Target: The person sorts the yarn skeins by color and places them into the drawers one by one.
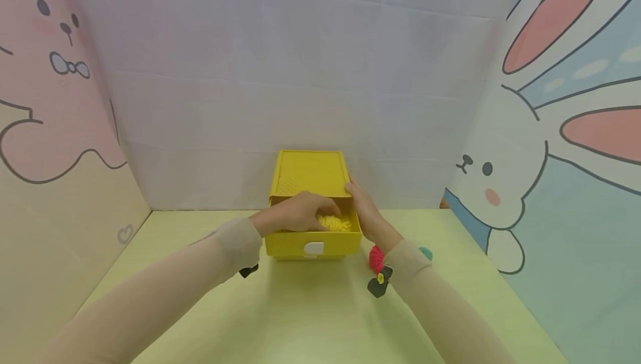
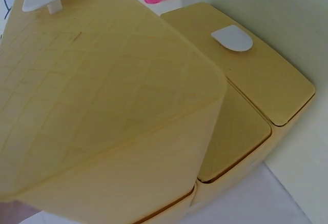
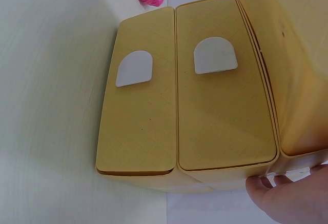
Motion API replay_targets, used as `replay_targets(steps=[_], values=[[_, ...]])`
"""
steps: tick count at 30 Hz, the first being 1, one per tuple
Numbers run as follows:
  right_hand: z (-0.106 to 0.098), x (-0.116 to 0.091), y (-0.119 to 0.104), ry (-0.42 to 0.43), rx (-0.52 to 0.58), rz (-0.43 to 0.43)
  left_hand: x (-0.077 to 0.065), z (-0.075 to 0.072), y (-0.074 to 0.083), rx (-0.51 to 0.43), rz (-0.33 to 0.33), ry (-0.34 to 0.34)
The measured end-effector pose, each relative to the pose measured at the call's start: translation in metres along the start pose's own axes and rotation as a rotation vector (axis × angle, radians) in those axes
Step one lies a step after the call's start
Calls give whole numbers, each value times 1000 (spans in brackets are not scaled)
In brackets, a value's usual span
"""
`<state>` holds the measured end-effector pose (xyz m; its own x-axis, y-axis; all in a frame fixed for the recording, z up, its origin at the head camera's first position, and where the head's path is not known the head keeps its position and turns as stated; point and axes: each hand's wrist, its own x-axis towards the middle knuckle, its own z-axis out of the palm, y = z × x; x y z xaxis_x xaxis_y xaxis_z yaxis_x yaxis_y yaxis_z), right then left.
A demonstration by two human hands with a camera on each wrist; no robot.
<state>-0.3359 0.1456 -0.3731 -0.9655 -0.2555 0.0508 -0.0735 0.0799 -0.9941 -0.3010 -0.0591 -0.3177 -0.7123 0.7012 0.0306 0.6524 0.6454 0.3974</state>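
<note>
A yellow drawer cabinet stands against the back wall, its top drawer pulled out toward me. Inside that drawer my left hand curls its fingers and thumb around a ball of yellow yarn. My right hand rests along the cabinet's right side with fingers fairly straight. In the right wrist view, two lower drawers with white handles are closed, and part of the right hand touches the cabinet's side. The pulled-out drawer hides most of the left hand in the left wrist view.
Right of the cabinet, a pink-red yarn ball and a teal one lie on the pale table, partly behind the right forearm. A white cloth wall rises behind; printed panels stand at both sides.
</note>
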Motion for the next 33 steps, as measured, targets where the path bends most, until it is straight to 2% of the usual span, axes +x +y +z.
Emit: replay_targets(steps=[6,13,20,24,33], values=[[-1,2,0,-5,-2,2,-9,-9,2,0,18,18],[-1,1,0,-6,-1,8,-19,-19,4,-57,18,34],[-1,2,1,-8,1,12,-31,-26,4,-101,-19,116],[-1,2,1,-10,-8,9,-41,-30,5,-146,-17,167],[0,3,1,-10,42,30,-70,-33,12,-296,-80,217]])
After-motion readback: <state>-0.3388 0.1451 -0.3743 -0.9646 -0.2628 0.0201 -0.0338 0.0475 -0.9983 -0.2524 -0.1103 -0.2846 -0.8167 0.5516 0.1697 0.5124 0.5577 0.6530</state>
